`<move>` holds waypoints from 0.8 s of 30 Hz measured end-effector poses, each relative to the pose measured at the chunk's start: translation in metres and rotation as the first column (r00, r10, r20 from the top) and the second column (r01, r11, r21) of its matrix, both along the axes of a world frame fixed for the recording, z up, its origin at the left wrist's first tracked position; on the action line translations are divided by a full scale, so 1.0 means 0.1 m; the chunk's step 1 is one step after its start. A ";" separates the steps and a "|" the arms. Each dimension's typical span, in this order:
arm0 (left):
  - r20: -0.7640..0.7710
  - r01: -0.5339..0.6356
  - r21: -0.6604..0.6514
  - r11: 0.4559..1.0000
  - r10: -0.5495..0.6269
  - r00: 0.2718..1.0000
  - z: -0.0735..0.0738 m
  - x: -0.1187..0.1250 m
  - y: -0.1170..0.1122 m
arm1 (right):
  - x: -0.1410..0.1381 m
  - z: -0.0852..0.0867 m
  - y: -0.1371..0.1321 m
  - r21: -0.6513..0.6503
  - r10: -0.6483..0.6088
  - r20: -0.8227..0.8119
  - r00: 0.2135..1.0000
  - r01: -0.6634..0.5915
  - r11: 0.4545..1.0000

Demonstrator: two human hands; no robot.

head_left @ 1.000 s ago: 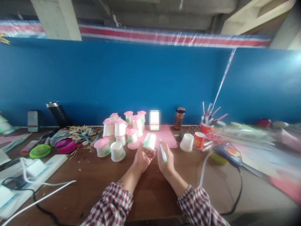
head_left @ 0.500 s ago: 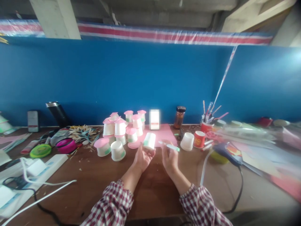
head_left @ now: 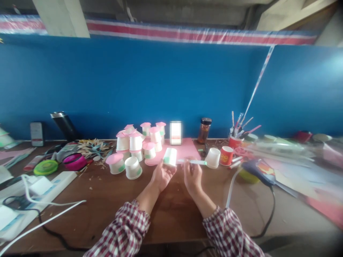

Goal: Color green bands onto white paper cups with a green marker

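A white paper cup (head_left: 170, 156) with a green patch is held up in my left hand (head_left: 162, 175), fingers wrapped round its lower part. My right hand (head_left: 193, 175) pinches a white marker (head_left: 193, 162) with a green end, its tip pointing left toward the cup. The tip is close to the cup; I cannot tell whether they touch. Behind the cup lies a pink sheet of paper (head_left: 187, 150). To the left, several white paper cups with pink paper tops (head_left: 135, 142) stand grouped, and an uncovered cup (head_left: 133, 168) sits in front of them.
On the right are an upturned white cup (head_left: 213, 158), a red cup (head_left: 226, 156), a brown jar (head_left: 204, 130) and a glue gun (head_left: 258, 171). On the left lie a pink tape roll (head_left: 74, 161), wooden sticks (head_left: 93, 149) and a power strip (head_left: 60, 185) with cables.
My right hand has turned the marker from a slant to nearly level, its tip nearer the cup. My left hand keeps its hold. The whole view has shifted slightly.
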State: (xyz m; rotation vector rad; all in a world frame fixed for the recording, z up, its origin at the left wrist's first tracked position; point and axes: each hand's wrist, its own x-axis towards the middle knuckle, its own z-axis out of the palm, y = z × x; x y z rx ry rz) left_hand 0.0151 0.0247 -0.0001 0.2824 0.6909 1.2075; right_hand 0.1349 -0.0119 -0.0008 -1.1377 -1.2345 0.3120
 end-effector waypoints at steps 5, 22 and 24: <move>-0.007 0.013 0.008 1.000 -0.013 1.000 -0.02 0.01 0.00 | -0.04 0.00 -0.03 0.002 0.022 0.076 0.997 -0.022 1.000; -0.067 0.032 0.048 0.998 -0.029 0.997 -0.06 0.02 0.01 | -0.05 0.02 -0.05 0.016 0.043 0.089 0.995 -0.045 0.999; -0.075 0.050 0.046 0.998 -0.047 0.996 -0.07 0.01 0.01 | -0.04 0.03 -0.05 0.024 0.040 0.091 0.995 -0.042 0.999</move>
